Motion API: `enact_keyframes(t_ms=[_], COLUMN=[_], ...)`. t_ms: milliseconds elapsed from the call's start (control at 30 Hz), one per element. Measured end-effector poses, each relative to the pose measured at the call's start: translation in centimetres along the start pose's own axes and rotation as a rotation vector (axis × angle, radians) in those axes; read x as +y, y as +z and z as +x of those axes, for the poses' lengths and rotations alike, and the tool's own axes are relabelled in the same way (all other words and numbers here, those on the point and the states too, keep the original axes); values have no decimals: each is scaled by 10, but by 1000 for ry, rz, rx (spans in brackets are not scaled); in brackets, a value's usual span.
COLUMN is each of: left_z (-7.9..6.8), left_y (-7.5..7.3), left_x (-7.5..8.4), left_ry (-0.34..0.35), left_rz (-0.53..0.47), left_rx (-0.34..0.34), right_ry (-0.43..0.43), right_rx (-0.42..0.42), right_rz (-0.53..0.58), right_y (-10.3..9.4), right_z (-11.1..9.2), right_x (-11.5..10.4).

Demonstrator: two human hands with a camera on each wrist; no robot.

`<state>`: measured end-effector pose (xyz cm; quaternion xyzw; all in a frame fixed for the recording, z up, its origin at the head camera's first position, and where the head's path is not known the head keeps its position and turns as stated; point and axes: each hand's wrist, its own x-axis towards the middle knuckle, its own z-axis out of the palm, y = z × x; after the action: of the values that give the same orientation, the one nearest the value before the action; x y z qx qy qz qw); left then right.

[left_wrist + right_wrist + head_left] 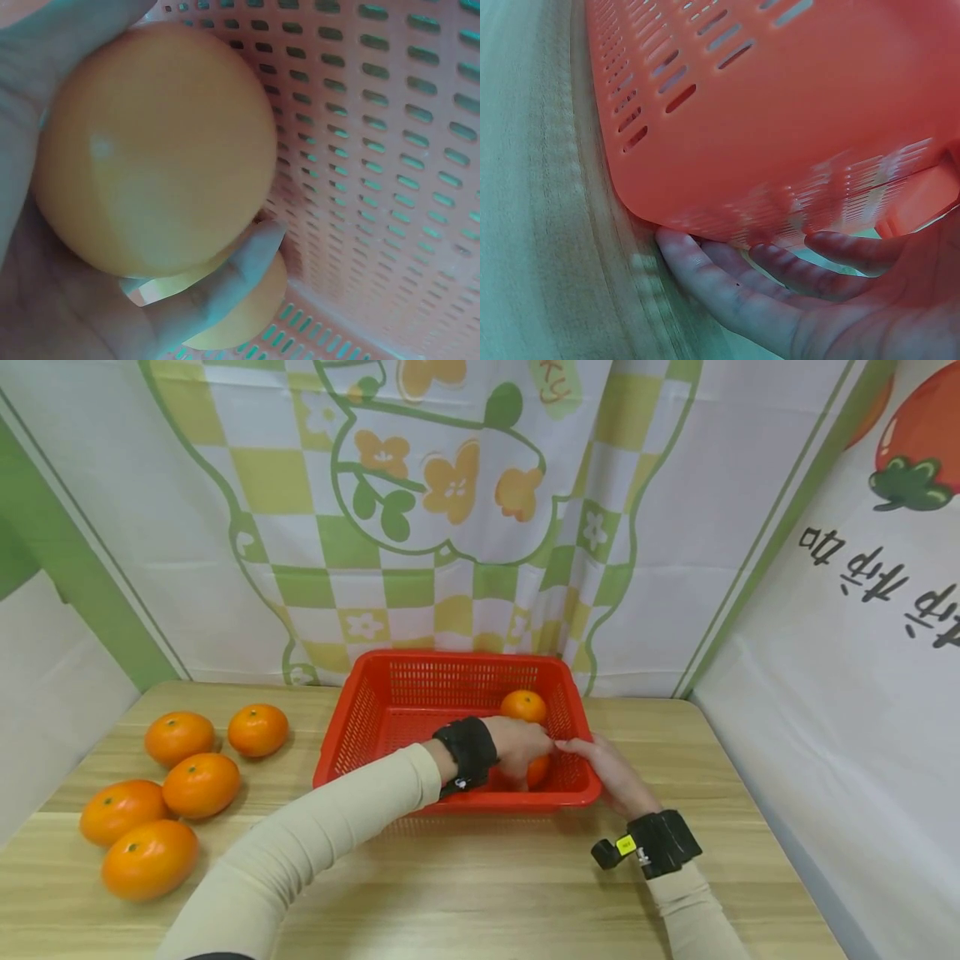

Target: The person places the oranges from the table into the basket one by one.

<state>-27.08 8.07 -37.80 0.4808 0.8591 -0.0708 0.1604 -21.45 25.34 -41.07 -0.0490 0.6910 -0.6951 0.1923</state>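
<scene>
A red plastic basket point(457, 806) with slotted walls stands on the table. Inside its right end, my left hand point(519, 745) curls round an orange point(157, 150), with thumb and fingers on opposite sides of the fruit. Part of this fruit is hidden by the hand in the head view. Another orange point(524, 706) sits toward the basket's back right corner, just beyond the hand. At the basket's right side, my right hand point(617, 775) grips the rim with its thumb on top. Its fingers point(780, 270) lie along the outside wall in the right wrist view.
On the left of the wooden table point(465, 893) several more oranges point(201, 786) lie in a loose group. A patterned curtain point(442, 585) hangs right behind the basket, and a white printed sheet point(840, 693) borders the table on the right.
</scene>
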Motion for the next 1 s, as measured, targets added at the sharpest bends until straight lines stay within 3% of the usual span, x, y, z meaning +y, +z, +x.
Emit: enact_keyframes(t_ms=[200, 433, 1000], left_z=[-2, -3, -26], left_y=[-2, -4, -14], left_x=[2, -1, -6], left_ry=[10, -11, 51], left_rz=[17, -78, -67], left_rx=[-4, -28, 85], right_ry=[-8, -11, -20], right_rx=[6, 3, 7], right_rz=[0, 10, 18], right_y=[1, 1, 0], right_z=[0, 0, 1], right_x=[0, 1, 4])
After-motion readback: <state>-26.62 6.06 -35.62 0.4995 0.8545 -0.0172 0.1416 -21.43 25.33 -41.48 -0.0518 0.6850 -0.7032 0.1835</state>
